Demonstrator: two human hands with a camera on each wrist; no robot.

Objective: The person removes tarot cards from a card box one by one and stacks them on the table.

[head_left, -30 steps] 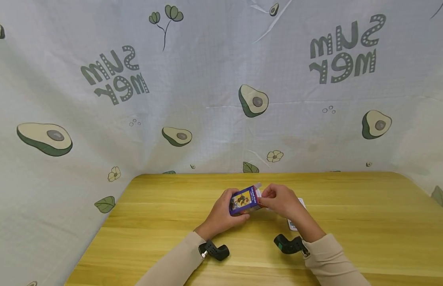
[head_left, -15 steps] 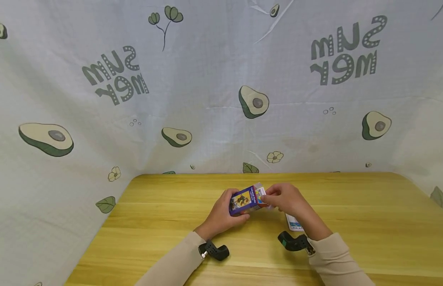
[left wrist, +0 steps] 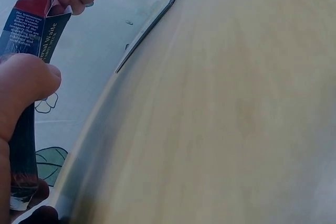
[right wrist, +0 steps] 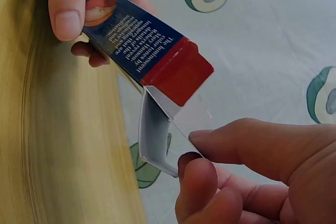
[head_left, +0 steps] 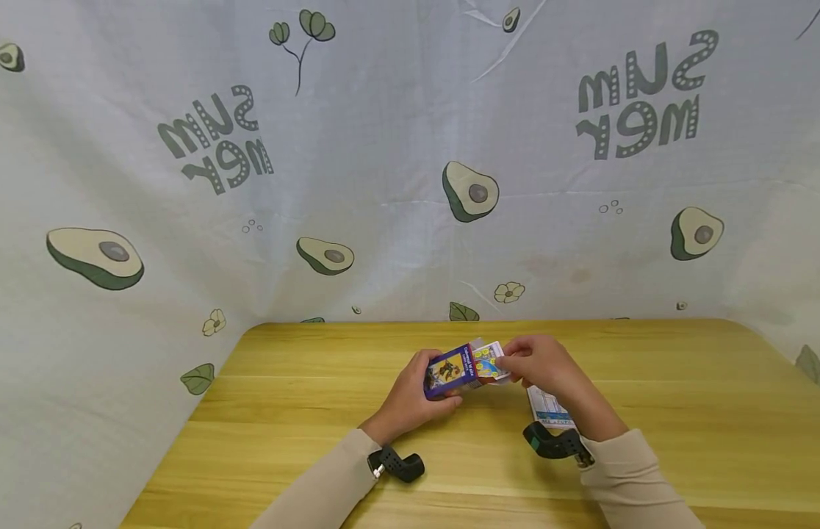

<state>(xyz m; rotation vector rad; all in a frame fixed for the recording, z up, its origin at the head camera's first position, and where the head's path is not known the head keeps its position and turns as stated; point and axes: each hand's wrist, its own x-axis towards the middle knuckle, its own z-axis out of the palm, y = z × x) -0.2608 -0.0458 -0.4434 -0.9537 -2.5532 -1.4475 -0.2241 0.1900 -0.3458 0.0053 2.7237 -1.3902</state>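
Observation:
My left hand [head_left: 405, 402] grips a blue tarot card box [head_left: 448, 370] above the table, its open end pointing right. A card [head_left: 486, 361] with yellow discs sticks partway out of that end. Thumb and forefinger of my right hand [head_left: 541, 364] pinch the card's outer edge. In the right wrist view, the box's red side flap [right wrist: 181, 77] and white-lined lid [right wrist: 153, 132] stand folded out, and the card shows as a thin edge. The left wrist view has my left thumb [left wrist: 31, 77] across the box's narrow printed side.
Below my right hand, cards [head_left: 549, 409] lie on the wooden table [head_left: 304, 441], partly covered by my wrist and its black camera [head_left: 554, 442]. Another black camera [head_left: 406, 466] sits on my left wrist. A white avocado-print cloth [head_left: 397, 147] hangs behind the table.
The right hand has moved right, drawing the card further out of the box. The left hand and box stay in place. More of the cards on the table shows.

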